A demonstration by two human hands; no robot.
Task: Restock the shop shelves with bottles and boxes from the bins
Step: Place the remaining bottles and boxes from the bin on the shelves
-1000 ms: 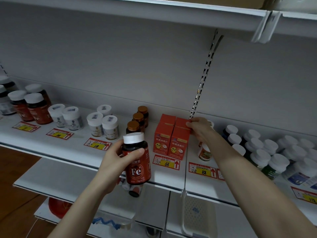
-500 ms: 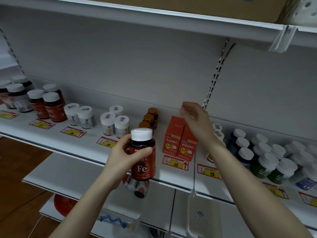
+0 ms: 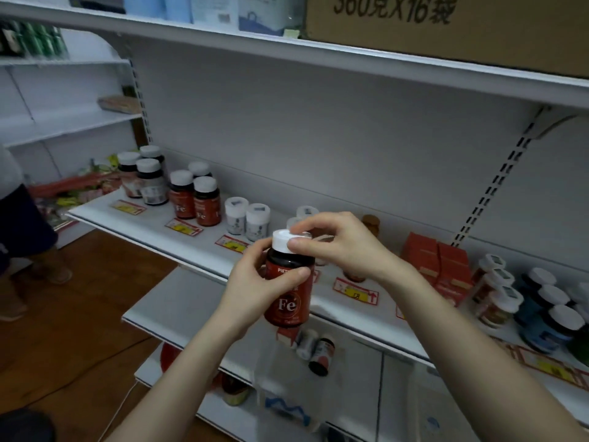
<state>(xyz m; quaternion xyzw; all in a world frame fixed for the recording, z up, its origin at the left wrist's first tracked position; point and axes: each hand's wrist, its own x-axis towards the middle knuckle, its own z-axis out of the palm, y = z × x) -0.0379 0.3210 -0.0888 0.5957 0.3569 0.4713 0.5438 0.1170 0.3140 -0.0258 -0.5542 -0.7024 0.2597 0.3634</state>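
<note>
I hold a red Fe bottle [image 3: 288, 291] with a white cap upright in front of the white shelf [image 3: 204, 247]. My left hand [image 3: 255, 282] grips its body from the left. My right hand [image 3: 334, 244] pinches the white cap from the right, thumb on the cap's rim. Two matching Fe bottles [image 3: 196, 197] stand on the shelf to the left. Two red boxes [image 3: 436, 263] stand on the shelf to the right of my hands.
Small white-capped bottles [image 3: 247, 218] and dark bottles [image 3: 143, 177] line the shelf on the left; blue and green bottles [image 3: 548, 311] crowd the right. A cardboard carton [image 3: 446, 30] sits on the upper shelf. A person's legs [image 3: 19, 224] stand at far left. Loose bottles [image 3: 315, 346] lie on a lower shelf.
My right hand left the red boxes and came left onto the Fe bottle's cap. The view swung left and up, showing more of the left shelf.
</note>
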